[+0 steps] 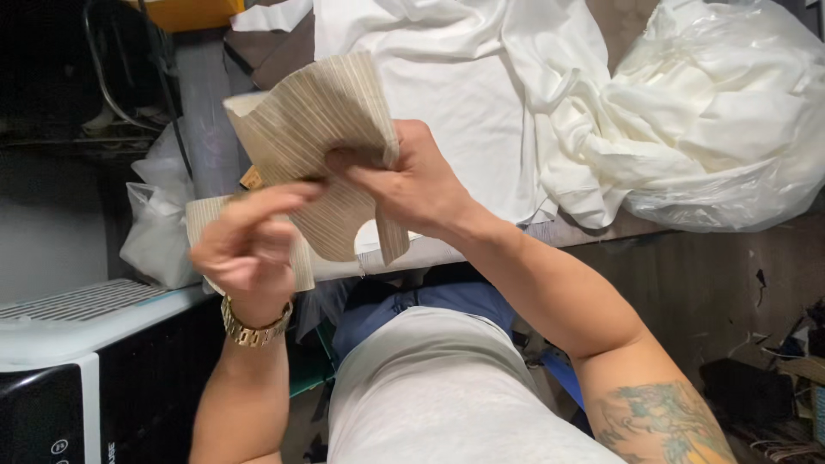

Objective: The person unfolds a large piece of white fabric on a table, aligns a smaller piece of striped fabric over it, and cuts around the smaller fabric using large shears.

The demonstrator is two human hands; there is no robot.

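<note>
right hand [412, 185]: fingers pinch striped cloth piece [318, 129] | left hand [249, 245]: fingers curled on its lower edge | white fabric [464, 103] on bench beyond fingers

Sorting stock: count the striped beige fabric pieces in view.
2, maybe more hidden. One striped piece is pinched by the right hand; a second piece sits behind the left hand.

A work table [601, 230] with a brownish top runs across the upper part of the view, its front edge showing at the right. White cloth [455, 94] lies spread flat over its middle, bunched into folds toward the right. Beside those folds sits a clear plastic bag [739, 120] stuffed with more white fabric
</note>
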